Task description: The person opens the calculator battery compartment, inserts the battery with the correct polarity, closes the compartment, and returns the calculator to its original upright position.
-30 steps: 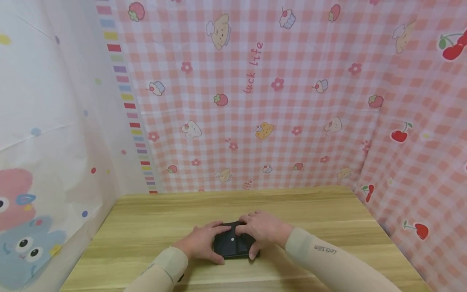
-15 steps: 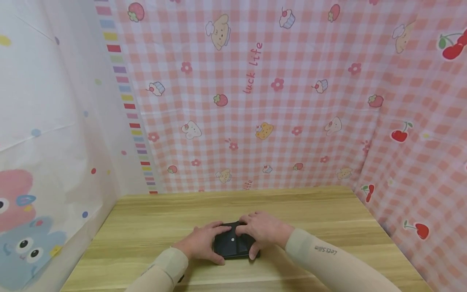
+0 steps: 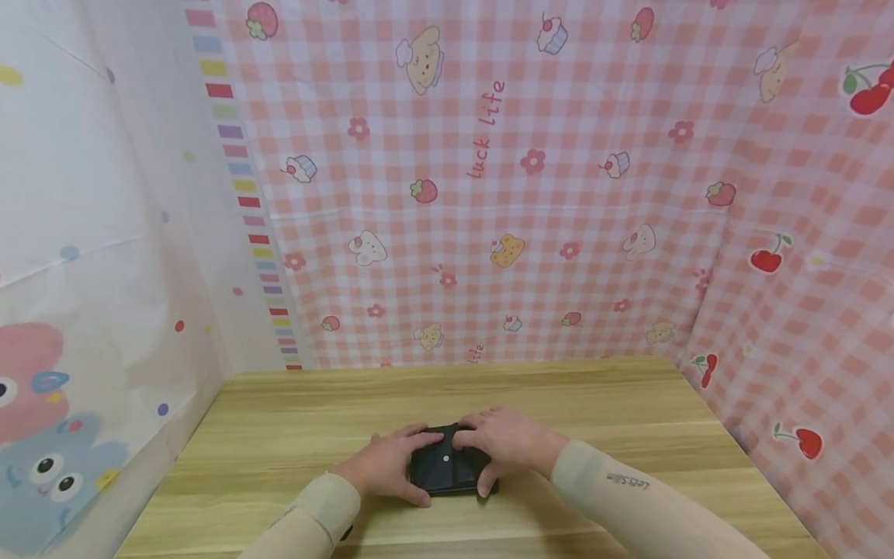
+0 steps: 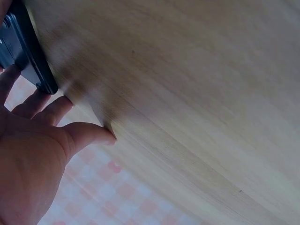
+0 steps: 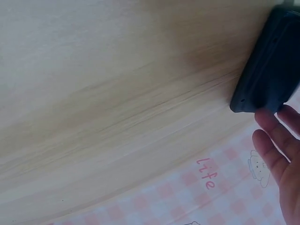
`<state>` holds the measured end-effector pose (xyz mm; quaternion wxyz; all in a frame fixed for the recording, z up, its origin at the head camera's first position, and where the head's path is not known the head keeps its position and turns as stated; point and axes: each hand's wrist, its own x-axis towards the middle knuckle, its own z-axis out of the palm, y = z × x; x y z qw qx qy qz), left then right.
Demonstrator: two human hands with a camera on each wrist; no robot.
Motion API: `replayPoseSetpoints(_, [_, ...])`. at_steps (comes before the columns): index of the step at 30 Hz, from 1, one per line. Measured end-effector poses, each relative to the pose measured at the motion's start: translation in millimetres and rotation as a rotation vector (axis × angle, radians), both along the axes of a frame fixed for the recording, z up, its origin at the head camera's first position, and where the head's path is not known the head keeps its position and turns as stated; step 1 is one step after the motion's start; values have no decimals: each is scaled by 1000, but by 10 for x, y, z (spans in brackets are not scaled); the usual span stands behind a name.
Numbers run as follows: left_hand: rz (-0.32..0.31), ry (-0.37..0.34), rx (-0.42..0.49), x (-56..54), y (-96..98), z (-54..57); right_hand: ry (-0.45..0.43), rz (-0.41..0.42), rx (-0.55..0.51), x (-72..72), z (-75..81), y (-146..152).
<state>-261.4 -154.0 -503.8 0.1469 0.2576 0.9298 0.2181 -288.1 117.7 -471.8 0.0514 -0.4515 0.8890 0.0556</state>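
Note:
A flat black rectangular case (image 3: 436, 470) with rounded corners and a small white dot on its top lies on the wooden table. My left hand (image 3: 386, 464) grips its left end, the index finger over the top and the thumb at the near edge. At the right end my right hand (image 3: 512, 444) holds it, thumb at the near corner and the index finger bent onto the top. The left wrist view shows the case's raised dark rim (image 4: 35, 51) above my left fingers (image 4: 30, 104). In the right wrist view, fingertips (image 5: 266, 117) meet a corner of the case.
The light wooden table (image 3: 279, 419) runs back to a pink checked cloth (image 3: 447, 233). A white cloth with cartoon figures (image 3: 70, 466) hangs at the left, and checked cloth with cherries (image 3: 803, 349) at the right. A small dark item (image 3: 346, 533) shows beside my left wrist.
My right forearm and hand have shifted very slightly to the right. Both hands keep their hold, and the case stays in place.

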Motion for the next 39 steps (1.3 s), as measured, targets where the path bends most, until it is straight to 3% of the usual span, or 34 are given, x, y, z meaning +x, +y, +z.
replayPoseSetpoints(14, [3, 10, -14, -1, 1, -12, -10, 15, -109, 0, -66, 67])
replayPoseSetpoints(39, [-8, 16, -8, 25, 1, 25, -92, -59, -164, 17, -75, 88])
